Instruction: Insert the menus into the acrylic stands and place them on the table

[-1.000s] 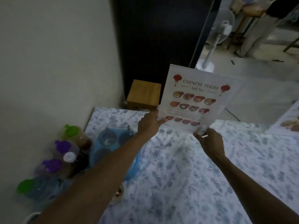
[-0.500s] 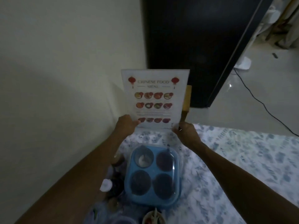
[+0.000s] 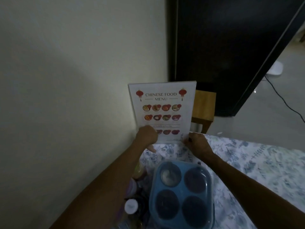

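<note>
A white "Chinese Food Menu" sheet inside a clear acrylic stand (image 3: 162,111) stands upright at the far left corner of the table, close to the wall. My left hand (image 3: 147,135) grips its lower left corner. My right hand (image 3: 197,143) holds its lower right corner, fingers curled at the edge. The stand's base is hidden behind my hands, so I cannot tell whether it rests on the floral tablecloth (image 3: 257,161).
A blue four-cup condiment container (image 3: 180,192) with a clear lid sits just behind my hands. Several bottles (image 3: 131,205) crowd the table's left edge by the wall. A wooden stool (image 3: 203,106) and a black panel (image 3: 222,47) stand beyond the table.
My hands carried the menu stand left from mid-air over the table to the far left corner by the wall and turned it upright. My view swung left with it.
</note>
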Tool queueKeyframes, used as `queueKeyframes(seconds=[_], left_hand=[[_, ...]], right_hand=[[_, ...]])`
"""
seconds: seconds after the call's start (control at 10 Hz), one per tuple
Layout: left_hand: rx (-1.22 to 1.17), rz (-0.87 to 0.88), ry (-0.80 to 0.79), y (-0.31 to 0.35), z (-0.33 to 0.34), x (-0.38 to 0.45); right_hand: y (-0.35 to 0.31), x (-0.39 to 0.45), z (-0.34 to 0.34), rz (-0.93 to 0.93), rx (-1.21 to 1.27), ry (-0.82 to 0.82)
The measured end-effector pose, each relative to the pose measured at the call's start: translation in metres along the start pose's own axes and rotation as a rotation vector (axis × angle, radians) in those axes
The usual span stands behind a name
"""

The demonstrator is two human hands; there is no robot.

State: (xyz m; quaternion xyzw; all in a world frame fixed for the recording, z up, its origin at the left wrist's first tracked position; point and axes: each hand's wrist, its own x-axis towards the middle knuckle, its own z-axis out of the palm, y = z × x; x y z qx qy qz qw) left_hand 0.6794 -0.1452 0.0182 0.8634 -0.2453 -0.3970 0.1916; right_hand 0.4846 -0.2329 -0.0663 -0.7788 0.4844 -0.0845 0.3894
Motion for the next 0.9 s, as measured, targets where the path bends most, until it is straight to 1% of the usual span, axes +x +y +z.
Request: queueKeyframes(seconds=[0.1, 0.2, 0.3, 0.4, 0.5, 0.6, 0.7, 0.8, 0.9], left_hand=[[0.067, 0.07, 0.052, 0.006, 0.009, -0.006], [0.094, 0.06, 0.019, 0.006, 0.009, -0.01], [0.173, 0.023, -0.053, 0.007, 0.007, -0.02], [0.222, 0.05, -0.053, 0.004, 0.007, -0.022], [0.278, 0.087, -0.006, 0.002, -0.002, -0.028], [0.281, 0.085, 0.02, 0.0, -0.008, -0.033], [0.31, 0.12, 0.01, -0.005, -0.01, -0.037], [0.353, 0.184, 0.022, -0.006, -0.011, -0.042], [0.353, 0.188, 0.02, 0.0, -0.009, -0.049]], right_hand=[[-0.001, -0.006, 0.005, 0.021, -0.002, -0.024], [-0.003, -0.008, 0.006, 0.009, -0.06, -0.033], [-0.004, -0.007, 0.005, 0.035, -0.038, -0.048], [-0.007, -0.006, 0.003, 0.053, -0.032, -0.058], [-0.012, -0.008, -0.001, 0.069, -0.001, -0.089], [-0.016, -0.01, -0.002, 0.072, -0.004, -0.086], [-0.017, -0.015, -0.003, 0.095, -0.004, -0.062], [-0.025, -0.03, -0.014, 0.098, -0.055, -0.003], [-0.027, -0.043, -0.029, 0.09, -0.07, 0.068]])
